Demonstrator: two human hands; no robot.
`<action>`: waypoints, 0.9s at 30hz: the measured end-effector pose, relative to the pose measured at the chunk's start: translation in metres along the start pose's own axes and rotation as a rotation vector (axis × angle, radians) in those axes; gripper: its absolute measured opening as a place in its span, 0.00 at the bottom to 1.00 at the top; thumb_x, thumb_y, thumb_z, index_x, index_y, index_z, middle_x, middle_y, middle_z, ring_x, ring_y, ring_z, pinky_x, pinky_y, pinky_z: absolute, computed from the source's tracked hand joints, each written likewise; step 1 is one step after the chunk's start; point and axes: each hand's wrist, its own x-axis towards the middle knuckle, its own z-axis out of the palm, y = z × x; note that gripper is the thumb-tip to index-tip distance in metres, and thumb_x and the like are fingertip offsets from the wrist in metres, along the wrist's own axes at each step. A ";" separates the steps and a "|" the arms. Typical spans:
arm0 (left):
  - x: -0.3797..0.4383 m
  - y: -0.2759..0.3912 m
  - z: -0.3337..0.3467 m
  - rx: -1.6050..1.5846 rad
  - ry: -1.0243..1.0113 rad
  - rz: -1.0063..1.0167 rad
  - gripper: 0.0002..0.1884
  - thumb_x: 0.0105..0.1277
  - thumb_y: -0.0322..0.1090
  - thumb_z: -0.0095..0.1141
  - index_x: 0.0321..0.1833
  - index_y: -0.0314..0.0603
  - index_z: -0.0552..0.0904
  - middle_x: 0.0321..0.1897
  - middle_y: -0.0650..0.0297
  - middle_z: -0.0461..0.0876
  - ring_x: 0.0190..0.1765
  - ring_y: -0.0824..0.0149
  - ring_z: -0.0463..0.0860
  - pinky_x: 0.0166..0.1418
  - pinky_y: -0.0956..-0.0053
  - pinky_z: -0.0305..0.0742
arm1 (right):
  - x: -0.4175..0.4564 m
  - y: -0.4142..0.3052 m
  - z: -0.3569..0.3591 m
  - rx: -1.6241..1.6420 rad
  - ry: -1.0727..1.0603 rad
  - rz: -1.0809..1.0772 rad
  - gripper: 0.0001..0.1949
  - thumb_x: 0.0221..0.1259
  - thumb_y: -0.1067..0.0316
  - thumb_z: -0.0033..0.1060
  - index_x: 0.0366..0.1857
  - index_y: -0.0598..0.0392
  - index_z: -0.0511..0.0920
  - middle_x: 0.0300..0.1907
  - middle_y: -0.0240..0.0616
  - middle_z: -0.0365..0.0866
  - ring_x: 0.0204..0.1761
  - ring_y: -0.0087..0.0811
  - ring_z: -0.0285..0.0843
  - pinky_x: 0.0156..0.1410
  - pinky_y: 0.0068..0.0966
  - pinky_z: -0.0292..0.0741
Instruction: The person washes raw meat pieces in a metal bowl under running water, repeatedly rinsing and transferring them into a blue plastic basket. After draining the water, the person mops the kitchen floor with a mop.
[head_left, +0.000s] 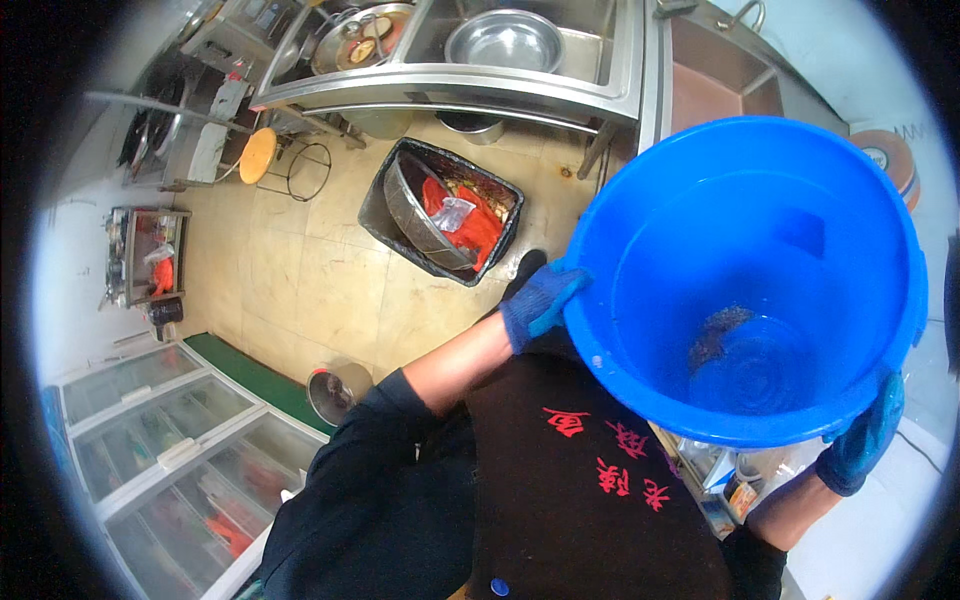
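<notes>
Both hands wear blue work gloves and hold a large blue plastic tub (660, 225) by its rim, at the right of the view. My left hand (541, 304) grips the rim on its left side. At the lower right, my right hand (866, 435) holds the rim from outside, its fingers partly hidden. The tub is tilted so its inside faces me. A patch of dark granular residue (716, 334) lies near the tub's bottom. Below the tub, my dark apron (555, 510) bears red writing.
A black-lined bin (379, 214) on the tiled floor holds a mesh strainer (416, 217) and red plastic bags (480, 225). Ahead runs a stainless steel sink (525, 79) with a metal basin (504, 41). A stool (259, 155), a steel pot (352, 382) and a glass-topped display freezer (187, 454) stand leftward.
</notes>
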 end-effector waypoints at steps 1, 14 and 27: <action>-0.012 0.000 -0.011 -0.016 0.000 0.019 0.22 0.71 0.38 0.55 0.64 0.35 0.73 0.51 0.56 0.82 0.51 0.65 0.82 0.58 0.67 0.80 | -0.002 -0.010 0.012 0.070 0.013 0.081 0.21 0.78 0.59 0.44 0.68 0.59 0.70 0.61 0.43 0.76 0.54 0.30 0.78 0.57 0.24 0.76; -0.092 -0.030 -0.176 -0.036 0.033 -0.053 0.24 0.71 0.41 0.57 0.65 0.33 0.74 0.55 0.50 0.82 0.53 0.58 0.84 0.61 0.63 0.80 | -0.075 -0.150 0.243 -0.014 -0.569 0.126 0.11 0.71 0.60 0.58 0.41 0.59 0.78 0.30 0.24 0.75 0.31 0.14 0.67 0.34 0.15 0.63; -0.010 -0.120 -0.370 -0.586 -0.086 -0.228 0.21 0.66 0.44 0.65 0.57 0.39 0.81 0.49 0.54 0.86 0.42 0.57 0.87 0.44 0.57 0.86 | -0.197 -0.180 0.577 -0.239 -0.872 0.324 0.07 0.68 0.69 0.62 0.41 0.59 0.77 0.31 0.39 0.82 0.26 0.28 0.83 0.27 0.24 0.79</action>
